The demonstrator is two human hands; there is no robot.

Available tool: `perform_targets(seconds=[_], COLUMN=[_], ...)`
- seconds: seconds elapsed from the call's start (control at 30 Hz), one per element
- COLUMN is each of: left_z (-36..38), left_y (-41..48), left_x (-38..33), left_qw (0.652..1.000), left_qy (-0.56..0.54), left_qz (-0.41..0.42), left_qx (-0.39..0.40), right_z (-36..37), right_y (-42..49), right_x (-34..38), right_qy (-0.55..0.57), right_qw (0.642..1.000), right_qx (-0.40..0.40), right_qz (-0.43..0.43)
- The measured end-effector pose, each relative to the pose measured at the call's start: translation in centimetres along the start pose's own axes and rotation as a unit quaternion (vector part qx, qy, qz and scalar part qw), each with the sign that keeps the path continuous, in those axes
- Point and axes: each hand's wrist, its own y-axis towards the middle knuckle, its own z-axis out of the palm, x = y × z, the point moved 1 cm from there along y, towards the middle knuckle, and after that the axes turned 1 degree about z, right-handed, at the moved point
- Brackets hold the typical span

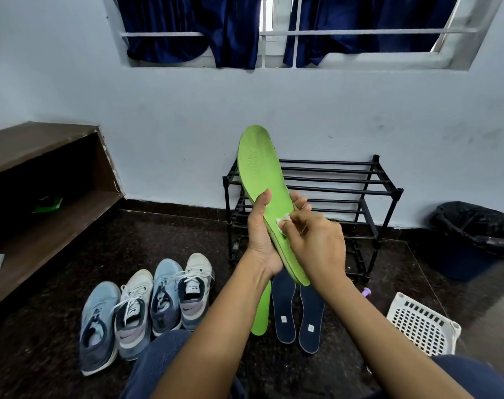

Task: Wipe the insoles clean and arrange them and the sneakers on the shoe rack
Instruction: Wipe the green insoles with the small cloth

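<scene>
On the dark speckled stone floor [43, 355] we note 4 blue-and-white sneakers [147, 309] in 1 row, and 1 green foam insole [261, 315] beside 2 navy insoles [285, 309].

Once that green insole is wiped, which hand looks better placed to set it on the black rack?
Probably the left hand: it grips the green insole, and the black rack stands just behind. The right hand is busy pinching a white wipe.
</scene>
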Motion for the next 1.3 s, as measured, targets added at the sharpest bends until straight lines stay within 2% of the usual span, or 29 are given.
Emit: perform_targets(seconds=[0.1, 0.17, 0.27, 0.33, 0.47, 0.57, 0.67, 0.8, 0.97, 1.03, 1.3], left_z=[-0.7, -1.1, -1.7, -1.9, -1.2, -0.7, -0.8, -1.1, -2.0, -1.9, -0.5], left_y=[-0.1, -0.2, -0.3, -0.3, -0.6, -0.8, -0.9, -0.9, -0.9, -0.9, -0.8], left_x=[-0.4, -0.9, -1.9, -2.0, -1.3, -0.2, -0.3, -1.3, -2.5, -2.3, -0.4], left_qw=[1.0, 1.0, 1.0, 0.999, 1.0, 0.999, 0.998, 0.999, 0.999, 0.999, 0.998], left_qy=[0.003, -0.001, -0.008, -0.025, -0.022, -0.006, 0.01, 0.023, -0.029, -0.017, -0.028], left_qz=[-0.01, -0.017, -0.011, -0.008, -0.006, -0.033, -0.05, -0.032, 0.001, -0.001, -0.042], left_qx=[-0.008, 0.0, 0.022, 0.029, 0.012, -0.02, -0.024, 0.001, -0.016, -0.027, -0.039], right_z=[0.5, 0.4, 0.1, 0.1, 0.2, 0.1, 0.4, 1.0, 1.4, 1.3, 1.1], right_y=[-0.5, -1.1, -2.0, -2.4, -1.9, -1.1, -0.8, -1.2, -2.6, -2.9, -1.0], right_x=[0.0, 0.0, 0.5, 0.6, 0.7, 1.2, 1.8, 1.4, 0.8, 0.4, 1.5], right_qy=[0.004, 0.047, 0.11, 0.126, 0.106, 0.103, 0.11, 0.119, 0.125, 0.126, 0.067], right_qw=[0.998, 0.994, 0.985, 0.98, 0.986, 0.989, 0.987, 0.984, 0.975, 0.976, 0.988], right_qx=[-0.003, 0.037, 0.12, 0.146, 0.102, 0.038, 0.011, 0.037, 0.116, 0.115, -0.017], right_qz=[-0.062, -0.088, -0.062, -0.057, -0.084, -0.1, -0.113, -0.125, -0.141, -0.132, -0.135])
